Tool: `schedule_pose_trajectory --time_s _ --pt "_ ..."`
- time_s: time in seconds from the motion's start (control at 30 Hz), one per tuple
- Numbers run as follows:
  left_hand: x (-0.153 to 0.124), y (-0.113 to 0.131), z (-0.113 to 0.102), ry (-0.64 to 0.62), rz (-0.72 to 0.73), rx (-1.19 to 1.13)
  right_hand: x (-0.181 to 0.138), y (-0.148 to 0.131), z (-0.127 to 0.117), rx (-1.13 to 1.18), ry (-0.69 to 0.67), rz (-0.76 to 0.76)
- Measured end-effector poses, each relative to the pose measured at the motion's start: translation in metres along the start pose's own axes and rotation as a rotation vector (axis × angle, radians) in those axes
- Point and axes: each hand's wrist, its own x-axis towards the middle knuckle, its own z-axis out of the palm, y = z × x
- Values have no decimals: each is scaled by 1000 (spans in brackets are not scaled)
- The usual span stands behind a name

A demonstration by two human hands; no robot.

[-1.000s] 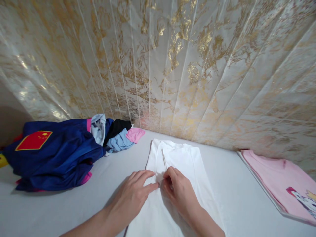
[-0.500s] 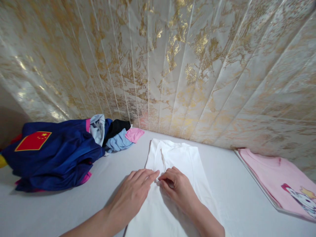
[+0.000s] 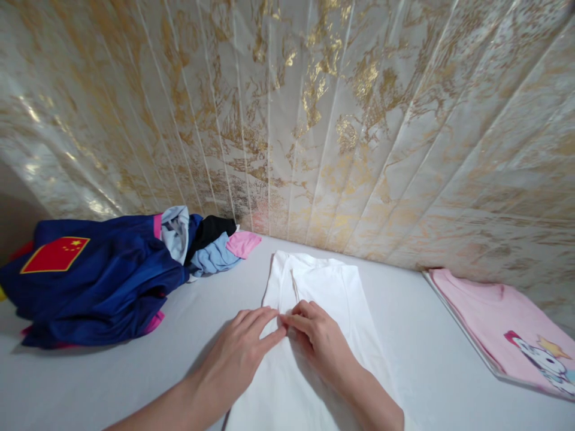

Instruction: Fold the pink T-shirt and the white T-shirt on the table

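A white garment (image 3: pixel 327 287) lies folded lengthwise on the white table (image 3: pixel 404 311), its far end near the wall. My left hand (image 3: pixel 240 353) rests flat on the garment's left edge, fingers stretched out and together. My right hand (image 3: pixel 317 338) sits beside it on the cloth, fingers curled, pinching a fold of the white fabric near the middle. The fingertips of both hands almost touch.
A pile of clothes (image 3: pixel 103 275), dark blue with a red flag patch, plus light blue, black and pink pieces, lies at the left. A folded pink shirt (image 3: pixel 503 326) with a cartoon print lies on a board at the right. A gold-marbled wall (image 3: pixel 314 120) stands behind.
My right hand has slid slightly left along the fold and my left fingers have closed in to meet it. The view has shifted a little.
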Motion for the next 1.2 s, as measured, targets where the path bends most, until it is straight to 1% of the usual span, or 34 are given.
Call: schedule_pose_trajectory --time_s 0.17,0.33,0.53,0.6,0.63,0.7,0.77,0.8,0.87,0.93,1.0,1.07,1.2 --pt "0 2 2 -17 -30 8 5 0 4 -106 -37 20" --pt "-2 3 4 -27 -59 20 7 -5 2 -168 -71 38" --pt "-4 7 4 -26 -74 52 9 -9 6 -302 -162 55" --pt "-4 8 5 -43 -82 59 11 -5 7 -261 -162 72" --pt "-4 9 4 -55 -86 58 12 -2 5 -188 -160 76" --pt "-4 8 4 -81 -91 51 10 9 -4 33 -124 74" --pt "-4 6 3 -105 -101 39 2 22 -18 227 -31 103" --pt "-4 5 3 -114 -107 33 -4 30 -27 277 24 137" --pt "-4 2 4 -123 -115 21 -20 43 -46 283 113 232" --pt "-3 -1 7 -111 -117 17 -37 54 -61 240 152 312" --pt "-1 -2 9 -85 -111 21 -53 59 -69 190 160 360" --pt "5 -1 9 -57 -98 17 -65 60 -71 144 143 379" --pt "27 14 2 -34 3 -67 -75 52 -64 60 95 332"
